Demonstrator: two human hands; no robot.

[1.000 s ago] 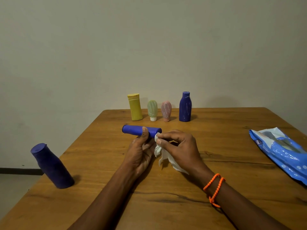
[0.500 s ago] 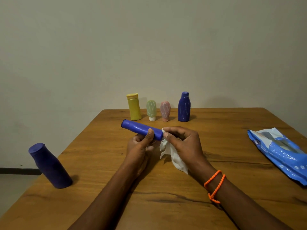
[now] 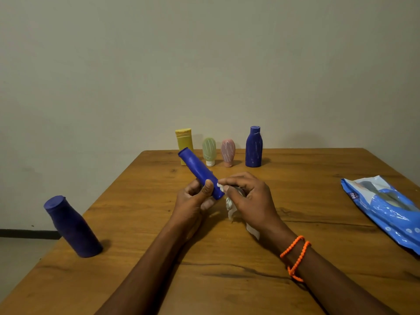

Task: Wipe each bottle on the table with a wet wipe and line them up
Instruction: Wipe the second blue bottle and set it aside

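The left hand (image 3: 193, 201) grips a blue tube (image 3: 200, 172) above the bench (image 3: 295, 201), tilted up toward the yellow bottle (image 3: 184, 142). The right hand (image 3: 252, 201) pinches a white wipe (image 3: 230, 206) against the tube's lower end. Left of the tube stands a dark blue bottle (image 3: 72, 226)

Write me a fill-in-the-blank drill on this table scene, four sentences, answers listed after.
1. The left hand holds a blue ____ tube.
2. The right hand pinches a white ____ against the tube's lower end.
3. At the table's far edge, ____ bottles stand in a row.
4. The bottle row's leftmost bottle is ____ in colour.

Missing words: cylindrical; wipe; four; yellow
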